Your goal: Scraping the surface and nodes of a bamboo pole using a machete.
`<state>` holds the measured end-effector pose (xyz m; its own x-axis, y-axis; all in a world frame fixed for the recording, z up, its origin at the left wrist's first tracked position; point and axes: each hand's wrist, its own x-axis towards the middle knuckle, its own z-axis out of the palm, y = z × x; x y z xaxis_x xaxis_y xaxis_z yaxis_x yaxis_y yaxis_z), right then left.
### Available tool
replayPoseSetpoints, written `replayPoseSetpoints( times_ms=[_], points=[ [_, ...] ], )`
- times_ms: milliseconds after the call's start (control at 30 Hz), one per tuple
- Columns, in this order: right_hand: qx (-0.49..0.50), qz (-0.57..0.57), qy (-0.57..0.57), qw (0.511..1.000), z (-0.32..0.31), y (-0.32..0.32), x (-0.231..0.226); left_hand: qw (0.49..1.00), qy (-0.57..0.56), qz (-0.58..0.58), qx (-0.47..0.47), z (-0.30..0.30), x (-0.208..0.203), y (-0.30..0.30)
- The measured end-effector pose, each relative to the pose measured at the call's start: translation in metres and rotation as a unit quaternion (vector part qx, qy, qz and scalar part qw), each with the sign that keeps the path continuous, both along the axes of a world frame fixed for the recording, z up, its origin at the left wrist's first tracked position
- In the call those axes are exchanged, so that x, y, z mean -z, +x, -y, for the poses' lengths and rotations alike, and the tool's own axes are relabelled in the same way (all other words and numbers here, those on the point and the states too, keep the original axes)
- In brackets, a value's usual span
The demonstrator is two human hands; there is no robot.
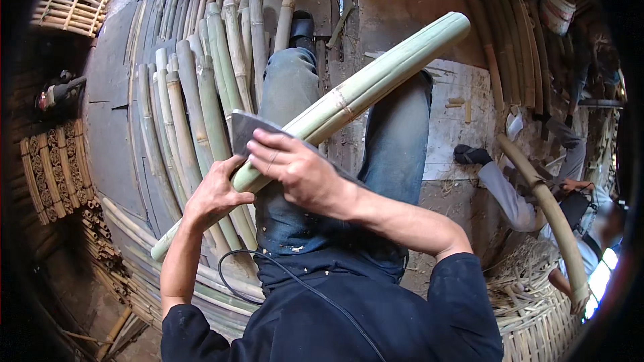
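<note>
A thick pale-green bamboo pole (382, 77) lies slantwise across my legs, its far end up to the right and a node ring near its middle. My left hand (213, 193) is closed around the pole's near end, the thumb along one side. Over that end, a broad grey knife blade (247, 129) rests against the bamboo, its wide tip close to my left fingers. My right hand (308, 177) presses on the blade with its fingers across the flat; the knife's handle is mostly hidden behind that hand.
Several bamboo poles (218, 60) lie side by side on my left. Further left stand stacked bundles of cut bamboo (57, 167). At right another person (513, 194) sits beside a long bamboo pole (553, 208). A white bucket (557, 10) hangs at upper right. A black cable (295, 268) crosses my lap.
</note>
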<state>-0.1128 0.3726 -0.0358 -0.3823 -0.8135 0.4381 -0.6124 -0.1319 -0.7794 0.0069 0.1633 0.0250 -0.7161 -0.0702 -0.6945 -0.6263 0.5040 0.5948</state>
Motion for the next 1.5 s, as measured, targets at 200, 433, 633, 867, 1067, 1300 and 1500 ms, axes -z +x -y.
replayPoseSetpoints(
  times_ms=[200, 433, 633, 867, 1067, 1300, 1500],
  points=[
    [0.322, 0.011, 0.067, 0.944, -0.049, -0.111, 0.003, 0.996, 0.007, -0.087, -0.004, -0.005, -0.004, 0.002],
    [0.026, 0.084, -0.022, 0.996, -0.013, 0.006, -0.007, 0.996, -0.01, 0.085, 0.038, 0.0, -0.001, -0.014],
    [0.295, 0.035, 0.045, 0.954, -0.061, -0.093, -0.001, 0.997, 0.056, -0.058, -0.007, 0.013, 0.017, 0.011],
    [0.069, 0.074, -0.025, 0.995, -0.014, 0.006, -0.007, 0.998, 0.01, 0.032, 0.045, 0.014, 0.014, -0.005],
    [0.248, -0.024, 0.015, 0.968, -0.045, -0.064, -0.001, 0.996, 0.059, -0.067, -0.006, 0.025, 0.029, 0.021],
    [0.081, 0.07, -0.025, 0.994, -0.017, 0.002, -0.016, 0.998, 0.028, -0.054, 0.03, 0.015, 0.025, 0.006],
    [0.255, -0.043, -0.02, 0.966, -0.041, -0.055, -0.002, 0.983, -0.079, -0.162, 0.026, -0.011, 0.001, 0.028]
  ],
)
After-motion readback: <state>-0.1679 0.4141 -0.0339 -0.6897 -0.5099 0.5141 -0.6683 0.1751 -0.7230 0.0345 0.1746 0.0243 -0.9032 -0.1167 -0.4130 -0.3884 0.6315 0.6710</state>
